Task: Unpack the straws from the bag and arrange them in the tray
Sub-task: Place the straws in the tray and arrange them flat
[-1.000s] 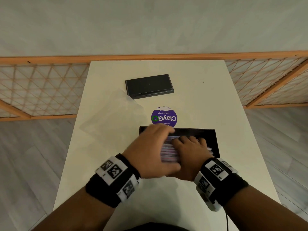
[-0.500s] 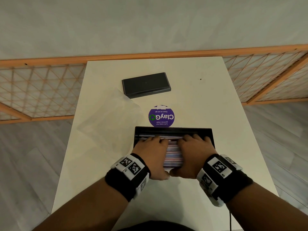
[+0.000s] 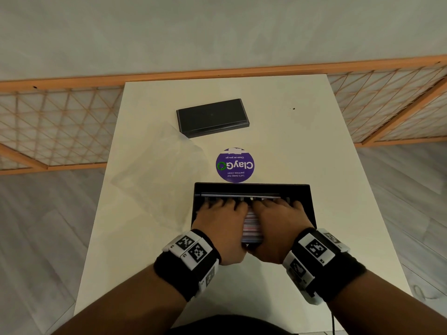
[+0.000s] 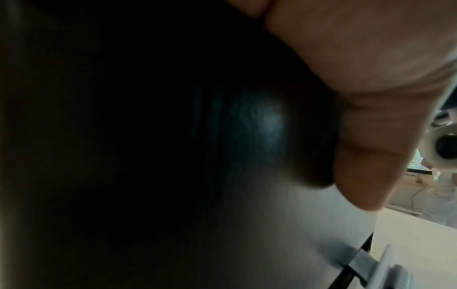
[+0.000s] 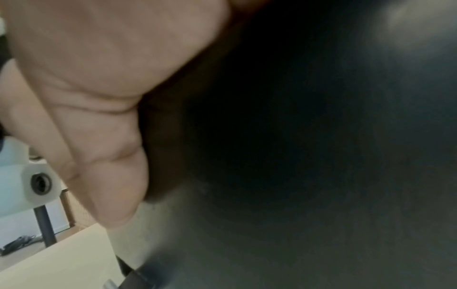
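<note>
A clear, empty bag lies flat at the left of the table; just beside it the left hand rests palm-down, fingers extended, on the straws inside the black tray; a strip of straws shows between both hands; the right hand presses them likewise, gripping nothing.

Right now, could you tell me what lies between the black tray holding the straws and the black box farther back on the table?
In the head view, a round purple sticker lies between the tray and the black box.
</note>
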Available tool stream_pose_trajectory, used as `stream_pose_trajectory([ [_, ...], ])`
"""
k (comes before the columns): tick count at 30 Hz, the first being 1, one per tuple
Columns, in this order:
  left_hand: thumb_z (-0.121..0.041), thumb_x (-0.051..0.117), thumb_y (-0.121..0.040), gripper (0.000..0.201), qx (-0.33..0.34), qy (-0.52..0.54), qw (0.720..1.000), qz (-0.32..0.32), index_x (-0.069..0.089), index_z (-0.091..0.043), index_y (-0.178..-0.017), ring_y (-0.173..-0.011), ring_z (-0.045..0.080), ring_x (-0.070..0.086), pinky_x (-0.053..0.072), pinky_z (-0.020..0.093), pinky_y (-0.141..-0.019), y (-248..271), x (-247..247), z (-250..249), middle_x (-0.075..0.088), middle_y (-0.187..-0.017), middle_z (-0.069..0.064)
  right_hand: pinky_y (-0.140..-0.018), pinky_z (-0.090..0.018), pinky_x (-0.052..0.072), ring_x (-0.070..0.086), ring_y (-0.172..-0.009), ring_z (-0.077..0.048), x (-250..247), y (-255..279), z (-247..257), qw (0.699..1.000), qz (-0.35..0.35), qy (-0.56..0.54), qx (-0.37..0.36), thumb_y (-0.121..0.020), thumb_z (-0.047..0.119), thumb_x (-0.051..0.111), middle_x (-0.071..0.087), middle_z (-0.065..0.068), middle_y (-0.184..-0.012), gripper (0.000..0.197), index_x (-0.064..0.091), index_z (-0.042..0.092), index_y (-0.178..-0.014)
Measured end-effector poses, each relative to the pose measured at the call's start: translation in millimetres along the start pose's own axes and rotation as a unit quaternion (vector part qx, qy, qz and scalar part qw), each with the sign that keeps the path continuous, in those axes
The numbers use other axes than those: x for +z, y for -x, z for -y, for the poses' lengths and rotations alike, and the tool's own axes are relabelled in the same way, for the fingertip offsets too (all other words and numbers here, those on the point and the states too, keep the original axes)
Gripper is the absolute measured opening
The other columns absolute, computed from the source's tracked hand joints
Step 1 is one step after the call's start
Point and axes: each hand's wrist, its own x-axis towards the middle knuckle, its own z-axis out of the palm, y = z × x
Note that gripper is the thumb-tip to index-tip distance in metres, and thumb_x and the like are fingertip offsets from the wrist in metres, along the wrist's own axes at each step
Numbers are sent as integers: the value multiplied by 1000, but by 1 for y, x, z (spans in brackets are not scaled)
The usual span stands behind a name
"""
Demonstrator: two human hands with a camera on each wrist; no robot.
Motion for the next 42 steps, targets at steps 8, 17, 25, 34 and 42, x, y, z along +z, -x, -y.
stream_pose_trajectory([
  [8,-60,67,-77,75,-34,9,999,6,41,-26,-139,-135,25,44,33,48,-117,2,7,-2,47,-140,0,-111,-47,29,50,-127,-24,0,1,0,1000,6,0,6,-62,70,58,57,8,-133,81,44,33,-132],
  [17,-64,66,-74,83,-46,13,999,-1,41,-22,-141,-133,25,42,34,48,-116,2,9,-1,43,-140,1,-110,-48,29,43,-131,-25,3,-1,0,1000,19,-1,11,-61,69,60,47,6,-139,86,40,32,-136],
  [25,-62,66,-75,74,-47,-6,999,-7,47,-23,-135,-132,26,45,29,50,-118,6,7,-5,50,-138,1,-114,-50,22,48,-128,-25,2,1,3,1000,10,-1,7,-63,64,61,58,6,-132,82,40,28,-133],
  [34,-53,69,-77,71,-32,-4,999,14,47,-20,-136,-129,26,48,37,49,-112,5,0,-7,47,-135,3,-106,-50,31,49,-122,-25,-4,-1,6,999,31,-3,-5,-64,59,63,52,8,-129,72,48,32,-129],
  [42,-61,62,-81,72,-52,-6,999,-3,47,-20,-137,-122,25,55,44,40,-106,14,2,3,53,-136,1,-104,-39,39,54,-120,-21,-3,3,-6,999,37,-7,2,-62,66,63,57,8,-125,72,52,30,-124],
])
